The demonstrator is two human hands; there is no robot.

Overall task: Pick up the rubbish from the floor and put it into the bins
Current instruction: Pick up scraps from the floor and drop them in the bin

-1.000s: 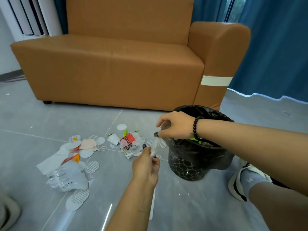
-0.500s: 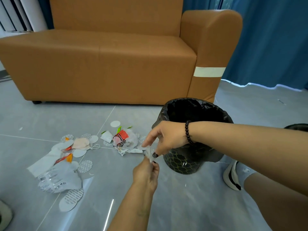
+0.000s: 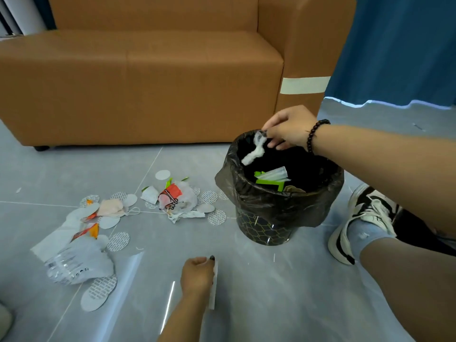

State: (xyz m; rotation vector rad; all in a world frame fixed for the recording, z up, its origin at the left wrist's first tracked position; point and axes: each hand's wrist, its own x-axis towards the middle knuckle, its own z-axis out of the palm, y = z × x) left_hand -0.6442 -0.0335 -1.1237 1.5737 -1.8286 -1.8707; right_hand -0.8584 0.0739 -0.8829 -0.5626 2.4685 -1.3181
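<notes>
Dropping a scrap into the bin [image 3: 283,208]

The right hand [image 3: 286,130] pinches a white wrapper [image 3: 254,151] over the rim; release comes next. The left hand [image 3: 197,277], low on the floor, curls on a white strip [image 3: 214,290]. Litter [image 3: 172,198] remains.

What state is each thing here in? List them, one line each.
Right hand: pinches the white scrap over the bin.
White scrap: dangling above the bin's opening, not yet dropped.
Bin: upright, black liner, some rubbish inside.
Left hand: low at the floor, fingers curled on a white strip.
Crumpled wrapper: on the floor.
</notes>
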